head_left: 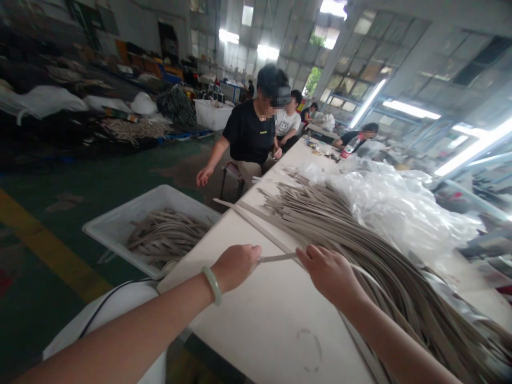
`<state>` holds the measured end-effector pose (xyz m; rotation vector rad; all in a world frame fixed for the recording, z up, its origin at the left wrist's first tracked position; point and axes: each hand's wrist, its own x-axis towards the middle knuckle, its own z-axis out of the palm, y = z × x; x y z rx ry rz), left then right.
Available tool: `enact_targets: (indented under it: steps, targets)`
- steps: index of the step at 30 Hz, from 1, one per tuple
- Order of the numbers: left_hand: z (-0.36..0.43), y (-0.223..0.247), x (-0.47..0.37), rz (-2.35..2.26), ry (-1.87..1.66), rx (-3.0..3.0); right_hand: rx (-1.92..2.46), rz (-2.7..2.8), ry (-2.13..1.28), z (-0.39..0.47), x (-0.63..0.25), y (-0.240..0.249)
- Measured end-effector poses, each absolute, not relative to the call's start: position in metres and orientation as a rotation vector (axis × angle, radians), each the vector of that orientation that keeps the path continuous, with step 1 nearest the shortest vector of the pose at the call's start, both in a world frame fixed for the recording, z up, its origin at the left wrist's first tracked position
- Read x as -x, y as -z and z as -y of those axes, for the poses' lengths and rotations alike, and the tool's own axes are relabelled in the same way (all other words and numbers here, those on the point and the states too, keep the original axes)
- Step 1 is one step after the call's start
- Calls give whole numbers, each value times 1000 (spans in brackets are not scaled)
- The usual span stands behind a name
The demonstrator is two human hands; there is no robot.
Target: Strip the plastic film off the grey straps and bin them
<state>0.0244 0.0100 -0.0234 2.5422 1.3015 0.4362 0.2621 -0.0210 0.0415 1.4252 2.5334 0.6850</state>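
A narrow grey-beige strap (278, 257) is stretched between my two hands, above the white table. My left hand (238, 265), with a pale green bangle at the wrist, is closed around one part of it. Pinched on the strap a short way to the right is my right hand (326, 269). Just beyond and to the right lies a long bundle of similar straps (344, 224), running along the table toward me. One loose strap (262, 229) lies crosswise on the tabletop under the held one.
A white plastic tub (120, 242) of straps stands left of the table (256, 309). Clear plastic wrapping (396, 202) is heaped on the right. A person in a black shirt (250, 130) sits at the table's far left edge, with other people further back.
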Motion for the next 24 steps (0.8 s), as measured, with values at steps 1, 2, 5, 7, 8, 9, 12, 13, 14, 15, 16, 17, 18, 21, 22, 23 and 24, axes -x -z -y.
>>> enact_targets:
  steps: [1,2,5,7,8,9,12,13,14,15,16,17,18,21,22,23,24]
  targets:
    - [-10,24,-25,-1302,-406,-2598,-1427,-2517,-678,23,-259,-41]
    - [-10,24,-25,-1295,-393,-2646,-1433,-2499,-673,25,-256,-41]
    - [-11,27,-26,-1232,-398,-2744,-1444,-2459,-642,33,-247,-40]
    - [-11,31,-30,-1170,-432,-2756,-1427,-2454,-588,38,-239,-39]
    - [-9,33,-32,-1136,-458,-2746,-1414,-2456,-556,41,-234,-38]
    - [-8,35,-35,-1104,-497,-2724,-1402,-2461,-524,43,-227,-37]
    - [0,38,-41,-996,-633,-2621,-1362,-2486,-397,46,-208,-33]
    - [2,38,-40,-964,-656,-2595,-1340,-2512,-334,46,-205,-32]
    - [3,38,-38,-948,-660,-2577,-1332,-2538,-263,45,-206,-33]
    - [2,37,-33,-954,-646,-2565,-1352,-2559,-195,44,-211,-35]
    - [1,35,-27,-986,-619,-2550,-1394,-2574,-129,42,-219,-38]
    - [-2,33,-21,-1039,-595,-2527,-1452,-2580,-68,40,-231,-42]
    - [-6,32,-15,-1094,-582,-2495,-1516,-2578,-13,37,-244,-46]
    - [-14,28,-6,-1132,-562,-2397,-1598,-2576,167,29,-277,-57]
    - [-14,28,-7,-1097,-550,-2381,-1576,-2583,245,26,-281,-59]
    - [-12,29,-10,-1050,-537,-2377,-1547,-2586,317,24,-281,-59]
    - [-10,29,-14,-995,-522,-2384,-1508,-2586,374,23,-278,-57]
